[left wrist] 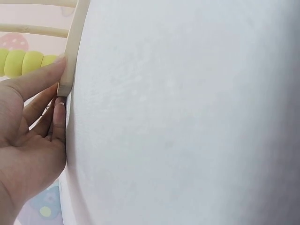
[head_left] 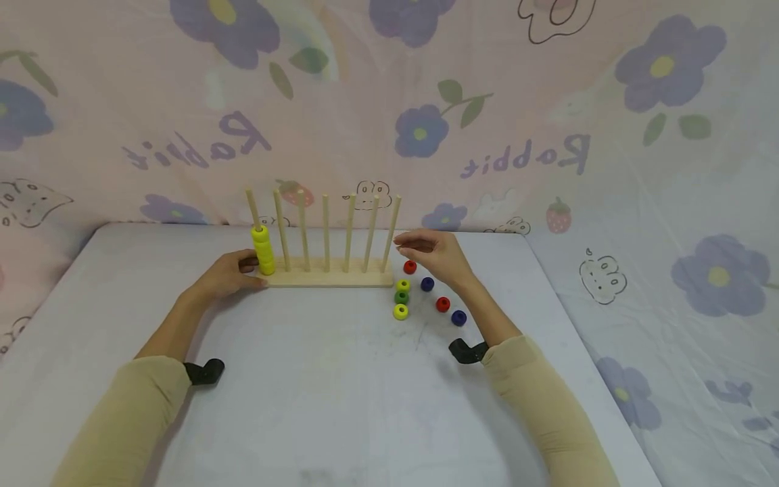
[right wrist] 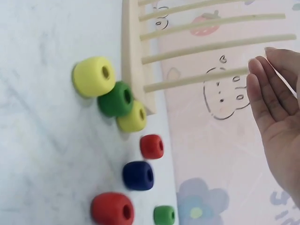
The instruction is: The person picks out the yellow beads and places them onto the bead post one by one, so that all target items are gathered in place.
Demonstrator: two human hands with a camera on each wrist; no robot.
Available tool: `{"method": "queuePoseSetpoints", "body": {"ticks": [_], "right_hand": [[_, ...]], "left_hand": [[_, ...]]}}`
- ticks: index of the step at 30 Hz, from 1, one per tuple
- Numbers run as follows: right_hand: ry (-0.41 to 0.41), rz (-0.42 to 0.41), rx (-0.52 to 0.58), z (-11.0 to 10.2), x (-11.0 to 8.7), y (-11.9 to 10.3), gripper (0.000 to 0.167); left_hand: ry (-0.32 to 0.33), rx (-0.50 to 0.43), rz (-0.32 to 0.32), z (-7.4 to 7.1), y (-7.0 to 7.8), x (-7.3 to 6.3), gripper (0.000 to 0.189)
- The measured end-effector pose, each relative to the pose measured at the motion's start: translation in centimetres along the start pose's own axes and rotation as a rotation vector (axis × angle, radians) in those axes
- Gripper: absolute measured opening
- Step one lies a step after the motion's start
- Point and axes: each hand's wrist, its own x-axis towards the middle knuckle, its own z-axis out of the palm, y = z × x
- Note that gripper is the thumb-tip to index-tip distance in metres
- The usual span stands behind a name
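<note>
A wooden peg rack (head_left: 328, 277) with several upright pegs stands towards the back of the white table. Its leftmost peg carries a stack of several yellow beads (head_left: 263, 250). My left hand (head_left: 230, 276) holds the rack's left end, the thumb on the front of the base (left wrist: 70, 70) and the other fingers around its end. Beside the top part of the rightmost peg (right wrist: 197, 80) is my right hand (head_left: 435, 253), raised off the table. Its fingers (right wrist: 265, 93) are slightly bent, and no bead shows in them.
Loose beads lie right of the rack: a yellow bead (head_left: 399, 312), a green bead (head_left: 402, 297), another yellow one, red beads (head_left: 443, 304) and blue beads (head_left: 459, 318). Another green bead (right wrist: 164, 214) shows in the right wrist view. A patterned cloth (head_left: 341, 101) hangs behind the table.
</note>
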Motion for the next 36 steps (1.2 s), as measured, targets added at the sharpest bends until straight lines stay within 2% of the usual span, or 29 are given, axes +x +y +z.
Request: {"method": "queuePoseSetpoints", "body": {"ticks": [8, 13, 17, 25, 31, 36], "right_hand": [[0.003, 0.086, 0.014, 0.1, -1.0, 3.4, 0.025], [0.013, 0.148, 0.043, 0.5, -1.4, 7.0, 0.027], [0.016, 0.168, 0.067, 0.8, -1.8, 9.0, 0.028], [0.034, 0.153, -0.031, 1.1, -2.4, 10.4, 0.023], [0.016, 0.167, -0.080, 1.4, -2.8, 11.1, 0.025], [0.035, 0.172, -0.119, 1.8, -2.9, 10.9, 0.028]], "left_hand": [[0.007, 0.002, -0.004, -0.1, -0.3, 0.0, 0.088], [0.005, 0.001, -0.003, -0.1, -0.4, -0.1, 0.087], [0.001, 0.006, 0.008, 0.0, -0.1, -0.1, 0.087], [0.000, 0.000, 0.003, 0.1, 0.3, -0.3, 0.086], [0.000, 0.003, 0.010, 0.1, -0.1, 0.0, 0.088], [0.010, -0.001, 0.006, 0.1, -0.1, 0.1, 0.087]]}}
